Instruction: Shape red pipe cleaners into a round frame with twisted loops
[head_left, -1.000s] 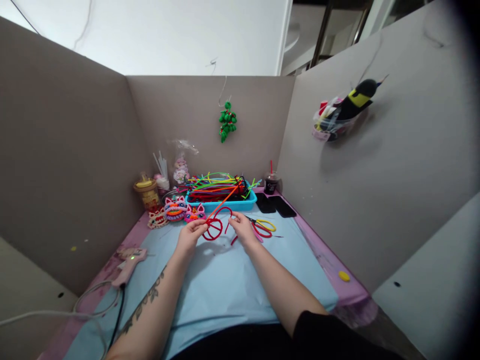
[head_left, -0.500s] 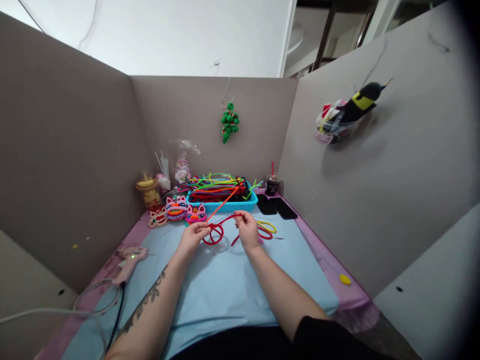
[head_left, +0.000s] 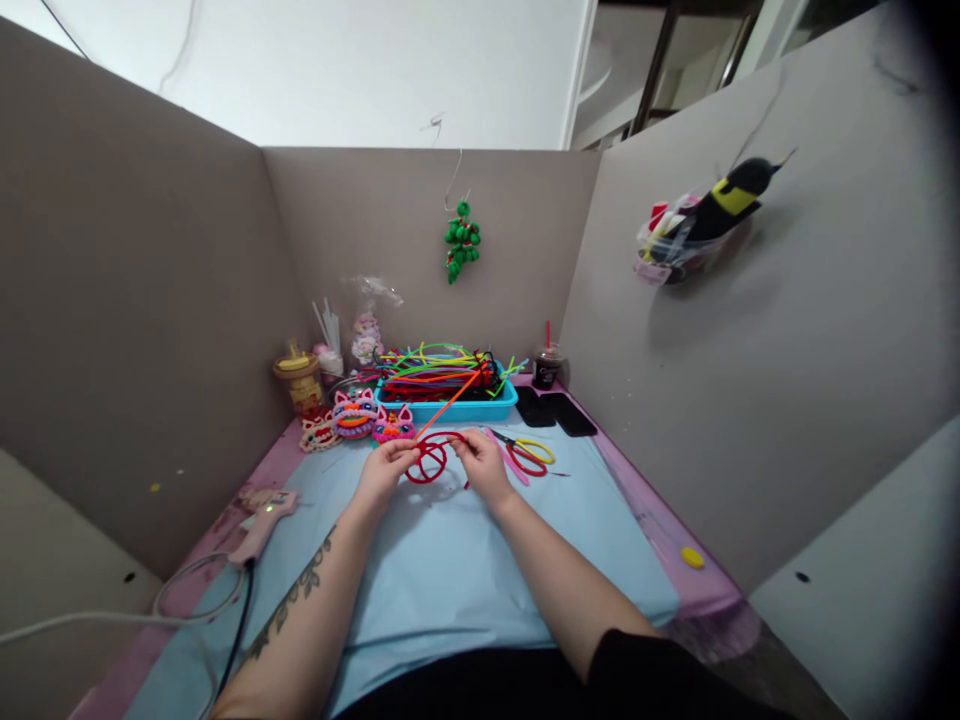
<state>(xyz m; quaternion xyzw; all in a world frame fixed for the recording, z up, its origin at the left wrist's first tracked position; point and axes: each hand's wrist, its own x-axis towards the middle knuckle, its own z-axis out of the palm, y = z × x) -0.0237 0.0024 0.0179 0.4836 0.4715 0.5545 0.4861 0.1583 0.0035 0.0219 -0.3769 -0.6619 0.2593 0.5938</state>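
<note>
A pale blue paper sheet (head_left: pixel 442 580) covers a pink table inside grey cardboard walls (head_left: pixel 135 300). At 12 o'clock, left hand (head_left: pixel 381 470) and right hand (head_left: pixel 480 465) pinch a fuzzy red pipe-cleaner ring (head_left: pixel 429 462), fingers closed on its rim; blue tray (head_left: pixel 450 408) beyond

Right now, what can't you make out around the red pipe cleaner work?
Head view only:
- Red pipe-cleaner loop: its twists too small to read.
- Left hand and right hand: fingertip grip too small to make out.
- Blue tray: contents tangled, uncountable.
- Scissors: blades hidden behind right hand.
</note>
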